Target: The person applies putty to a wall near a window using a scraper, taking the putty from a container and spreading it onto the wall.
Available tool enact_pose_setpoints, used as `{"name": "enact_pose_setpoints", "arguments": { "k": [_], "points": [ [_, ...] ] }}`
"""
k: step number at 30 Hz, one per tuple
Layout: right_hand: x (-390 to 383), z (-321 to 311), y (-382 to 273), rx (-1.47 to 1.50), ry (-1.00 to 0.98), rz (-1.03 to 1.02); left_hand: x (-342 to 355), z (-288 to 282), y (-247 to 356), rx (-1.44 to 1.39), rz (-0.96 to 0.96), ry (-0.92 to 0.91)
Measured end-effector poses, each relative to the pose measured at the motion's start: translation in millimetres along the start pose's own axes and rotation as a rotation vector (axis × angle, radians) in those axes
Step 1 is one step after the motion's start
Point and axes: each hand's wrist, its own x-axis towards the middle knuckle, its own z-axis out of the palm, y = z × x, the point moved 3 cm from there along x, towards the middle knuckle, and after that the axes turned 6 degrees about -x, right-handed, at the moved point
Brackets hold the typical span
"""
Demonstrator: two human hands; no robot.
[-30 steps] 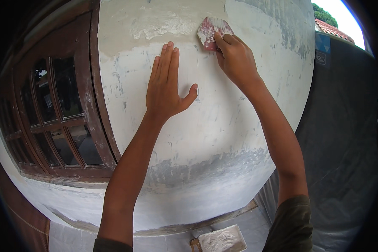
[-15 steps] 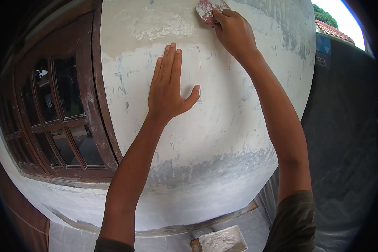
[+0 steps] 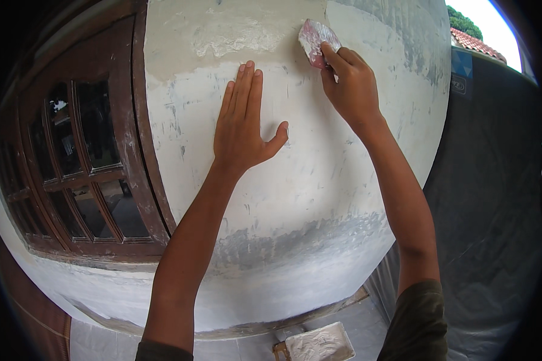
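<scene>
My left hand (image 3: 241,129) lies open on the white wall (image 3: 295,174), its four fingers pointing upward and its thumb out to the side. Just beyond its fingertips is a beige patch of wet-looking, lumpy paste (image 3: 232,33). My right hand (image 3: 352,90) grips a pink scraper (image 3: 313,36) smeared with white paste, held at the upper wall to the right of that patch; whether the blade touches the surface I cannot tell. Grey streaks mark parts of the wall.
A brown wooden window (image 3: 72,174) with glass panes is at the left. A dark sheet (image 3: 494,180) hangs at the right, below a tiled roof (image 3: 476,43) and greenery. At the bottom, a tray of white paste (image 3: 319,342) rests low on a pale covering (image 3: 126,340).
My right hand went up with the scraper half a second ago and is now back lower, slightly right of where it began. My left hand has shifted only slightly to the right.
</scene>
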Motion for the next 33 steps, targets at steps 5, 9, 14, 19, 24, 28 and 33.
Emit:
{"name": "enact_pose_setpoints", "arguments": {
  "k": [5,9,14,19,24,28,33],
  "points": [
    [45.0,15.5,38.2,-0.083,0.004,0.010,1.3,0.7,1.2,-0.005,0.007,0.007],
    [31.8,22.2,33.2,-0.122,-0.043,-0.037,0.9,0.6,0.6,-0.015,-0.002,0.007],
    [-20.1,8.5,6.7,-0.077,-0.119,0.005,0.8,0.0,0.7,-0.019,0.001,0.010],
    [-26.8,-13.4,-3.4,0.022,-0.069,0.065,-0.6,-0.3,-1.8,-0.006,-0.002,0.006],
    [20.9,-4.3,21.2,-0.024,0.059,0.022,0.6,0.2,-0.3,-0.005,0.004,0.007],
    [35.0,13.5,37.6,-0.125,0.031,-0.044,3.7,2.6,4.8,0.002,0.007,-0.003],
    [4.0,19.4,17.8,-0.114,-0.048,-0.024,1.9,-2.2,2.8,0.079,0.002,0.000]
  ]
}}
